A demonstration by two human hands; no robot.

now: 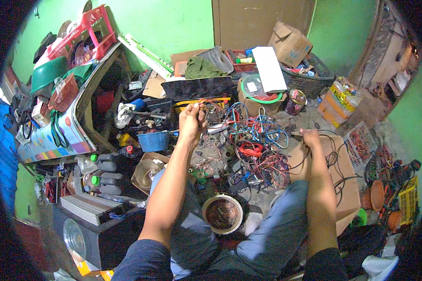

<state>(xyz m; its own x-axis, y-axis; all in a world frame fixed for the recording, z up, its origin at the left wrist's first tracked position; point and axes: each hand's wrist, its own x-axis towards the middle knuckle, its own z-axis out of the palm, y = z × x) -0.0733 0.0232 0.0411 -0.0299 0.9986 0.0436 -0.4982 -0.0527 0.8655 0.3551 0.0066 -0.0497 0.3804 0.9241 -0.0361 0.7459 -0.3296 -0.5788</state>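
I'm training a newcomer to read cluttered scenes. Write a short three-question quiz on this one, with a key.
1. True or false: the bottles with green caps are on the right side of the picture.
2. Multiple choice. In the picture, the right forearm crosses in front of:
A) a cardboard box
B) a blue basket
C) a red crate
3. Open: where does the round container stand relative to the legs?

Key
1. False; the bottles with green caps are on the left side.
2. A.
3. Between them.
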